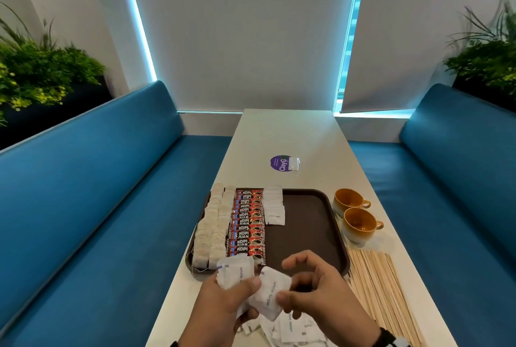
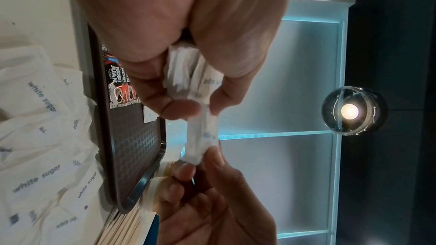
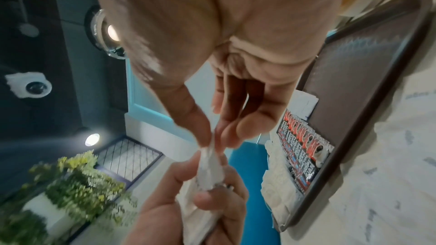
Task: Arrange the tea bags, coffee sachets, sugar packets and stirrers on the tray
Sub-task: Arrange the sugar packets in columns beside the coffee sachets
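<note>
Landmark: brown tray (image 1: pixel 307 235) on the white table (image 1: pixel 279 129).

Left hand (image 1: pixel 223 302) grips a small bunch of white sugar packets (image 1: pixel 236 274), thumb curled over them, held above the tray's near edge. Right hand (image 1: pixel 321 293) pinches one sugar packet (image 1: pixel 269 293) between thumb and forefinger, other fingers loosely spread; that packet is also touching the left hand's bunch.

On the tray, left part: 2 columns of tea bags (image 1: pixel 212 232) along the left rim, then 1 column of red coffee sachets (image 1: pixel 247 228) (about 11, overlap makes it inexact), then a short column of laid sugar packets (image 1: pixel 275 208) at the far end, count unclear. Right part of the tray is bare.

Right of the tray: 2 orange cups (image 1: pixel 354 212), and nearer, a pile of wooden stirrers (image 1: pixel 388 291). Near side of the tray: loose sugar packets (image 1: pixel 296 328) heaped on the table.
</note>
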